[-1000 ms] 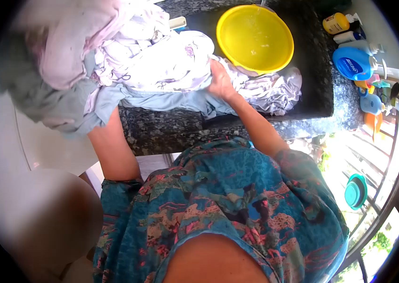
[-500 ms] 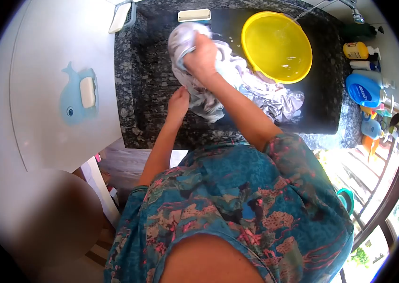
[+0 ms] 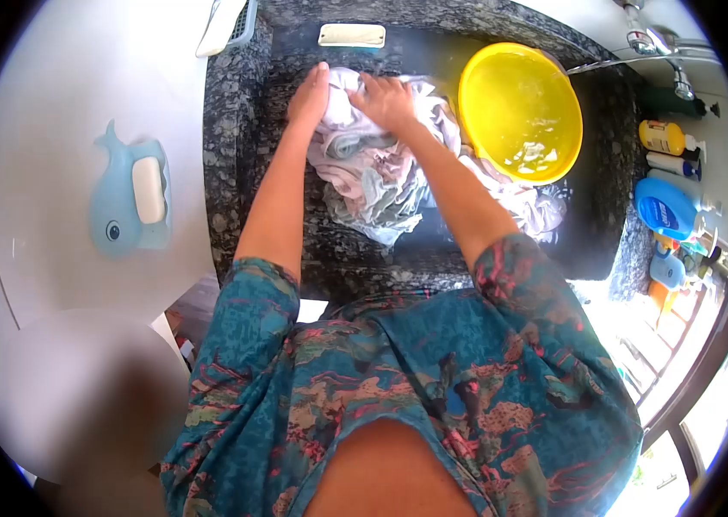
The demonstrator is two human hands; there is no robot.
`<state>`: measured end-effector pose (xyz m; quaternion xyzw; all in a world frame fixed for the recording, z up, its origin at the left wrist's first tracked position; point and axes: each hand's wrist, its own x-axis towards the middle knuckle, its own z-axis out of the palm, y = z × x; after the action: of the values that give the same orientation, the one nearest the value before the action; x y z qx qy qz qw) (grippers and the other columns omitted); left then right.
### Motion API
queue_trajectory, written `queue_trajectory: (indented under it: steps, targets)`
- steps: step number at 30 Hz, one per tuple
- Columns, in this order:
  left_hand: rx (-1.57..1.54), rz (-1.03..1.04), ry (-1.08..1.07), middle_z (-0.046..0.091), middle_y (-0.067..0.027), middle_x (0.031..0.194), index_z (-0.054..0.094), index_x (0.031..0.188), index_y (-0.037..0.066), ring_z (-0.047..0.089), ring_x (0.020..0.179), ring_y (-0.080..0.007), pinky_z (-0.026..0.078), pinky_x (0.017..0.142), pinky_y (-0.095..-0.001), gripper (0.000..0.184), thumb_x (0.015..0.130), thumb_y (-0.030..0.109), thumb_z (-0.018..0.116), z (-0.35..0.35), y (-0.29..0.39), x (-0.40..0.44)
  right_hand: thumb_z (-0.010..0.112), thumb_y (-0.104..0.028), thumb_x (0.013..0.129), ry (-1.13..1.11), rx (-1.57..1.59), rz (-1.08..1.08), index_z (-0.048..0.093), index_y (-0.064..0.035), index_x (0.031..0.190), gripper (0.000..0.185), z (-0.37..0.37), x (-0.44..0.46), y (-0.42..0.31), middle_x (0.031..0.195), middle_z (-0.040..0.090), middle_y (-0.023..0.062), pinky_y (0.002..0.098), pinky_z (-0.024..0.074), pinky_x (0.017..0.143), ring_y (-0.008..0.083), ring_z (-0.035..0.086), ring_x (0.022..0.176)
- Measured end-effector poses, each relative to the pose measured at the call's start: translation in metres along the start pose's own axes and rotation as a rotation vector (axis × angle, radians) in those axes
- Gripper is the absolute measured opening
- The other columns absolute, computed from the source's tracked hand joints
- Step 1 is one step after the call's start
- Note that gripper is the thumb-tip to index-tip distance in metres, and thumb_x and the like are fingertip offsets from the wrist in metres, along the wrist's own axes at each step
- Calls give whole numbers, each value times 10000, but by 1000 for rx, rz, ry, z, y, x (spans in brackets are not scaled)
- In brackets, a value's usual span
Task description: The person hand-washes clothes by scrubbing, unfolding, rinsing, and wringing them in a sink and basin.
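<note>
A heap of wet, pale cloth [image 3: 373, 168] lies crumpled on the dark ribbed washing slab [image 3: 295, 258], and more of it trails right, past the yellow basin. At the heap's far left edge, my left hand [image 3: 308, 99] is closed on the whitish fabric, its fingers held together. My right hand [image 3: 387, 103] grips the same cloth from above, a short way to the right. The cloth partly hides the fingertips of both hands. Beside the cloth, the yellow basin [image 3: 478, 86] holds water with some foam on it.
Water runs from the tap [image 3: 681, 86] toward the basin. A bar of soap [image 3: 149, 189] sits in a blue whale-shaped holder [image 3: 114, 202] on the left. An off-white brush [image 3: 351, 35] lies behind the cloth. Several bottles, one blue [image 3: 665, 208], line the right ledge.
My left hand has moved up and forward onto the cloth. My right hand has lowered the lifted bundle, and the cloth is now gathered between both hands. Foam shows in the basin.
</note>
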<state>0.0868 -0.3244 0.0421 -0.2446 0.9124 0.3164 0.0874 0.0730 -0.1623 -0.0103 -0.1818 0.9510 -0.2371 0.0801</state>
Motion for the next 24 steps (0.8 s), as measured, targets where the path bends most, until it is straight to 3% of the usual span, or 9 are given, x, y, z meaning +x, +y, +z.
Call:
queue_trajectory:
  steps: [2, 3, 6, 12, 14, 19, 20, 22, 24]
  targets:
    - [-291, 28, -196, 567, -168, 1238, 588, 1214, 153, 499, 1158, -391, 336, 992, -494, 696, 905, 633, 190, -2, -4, -19, 352, -686, 820, -73, 278, 192, 443, -124, 1353, 779, -42, -29, -22, 1137, 605, 215, 469, 315, 977, 359, 522, 1089]
    - [-206, 22, -122, 637, -127, 1103, 673, 1047, 146, 538, 1092, -359, 380, 911, -491, 611, 911, 595, 281, -12, 8, -55, 386, -656, 829, -29, 387, 182, 457, -84, 1334, 766, -48, -49, -23, 1052, 628, 211, 461, 339, 943, 348, 540, 1022]
    - [-233, 686, 422, 621, -47, 891, 658, 912, 134, 536, 843, -256, 354, 759, -412, 243, 837, 338, 551, -2, -9, -152, 503, -535, 839, 180, 308, -214, 486, -85, 1314, 655, -60, -131, -41, 1108, 603, 187, 463, 356, 874, 309, 525, 957]
    - [324, 485, 284, 635, -53, 920, 633, 833, 116, 545, 861, -249, 356, 772, -432, 279, 893, 327, 460, 57, -35, -67, 514, -342, 897, -30, -119, 124, 626, -185, 1033, 236, 2, -60, -30, 921, 649, 134, 464, 407, 828, 281, 579, 939]
    - [327, 574, 366, 666, -69, 877, 652, 823, 128, 586, 810, -260, 397, 742, -440, 238, 891, 298, 500, 74, -25, -14, 519, -337, 889, 199, -89, 119, 640, -157, 971, 232, 19, -18, -8, 805, 660, 127, 456, 439, 754, 275, 627, 857]
    - [124, 334, 53, 657, -67, 822, 676, 1012, 91, 607, 777, -215, 445, 771, -413, 290, 908, 321, 531, 44, 18, 18, 553, -387, 843, 146, 262, 249, 687, -138, 884, 286, -20, 11, 0, 765, 661, 162, 437, 479, 710, 323, 640, 742]
    - [-473, 140, -46, 614, -31, 768, 611, 1171, 78, 576, 756, -141, 459, 752, -341, 385, 915, 356, 537, 25, 25, 5, 564, -396, 831, 107, 431, 320, 690, -132, 874, 296, -35, -1, -8, 762, 661, 167, 433, 488, 684, 331, 639, 722]
    - [-582, 256, 206, 574, -59, 730, 553, 1238, 81, 553, 658, -196, 439, 618, -353, 498, 863, 409, 551, -8, 37, -54, 585, -366, 835, 202, 555, 12, 690, -60, 886, 327, -43, -55, -8, 749, 661, 132, 413, 460, 630, 298, 611, 668]
    - [-144, 539, 421, 521, -74, 814, 580, 1217, 77, 508, 752, -228, 396, 733, -381, 415, 883, 311, 502, -8, 17, -118, 594, -278, 734, 343, 441, -271, 647, -149, 949, 256, -64, -109, -39, 863, 634, 67, 414, 428, 728, 204, 574, 708]
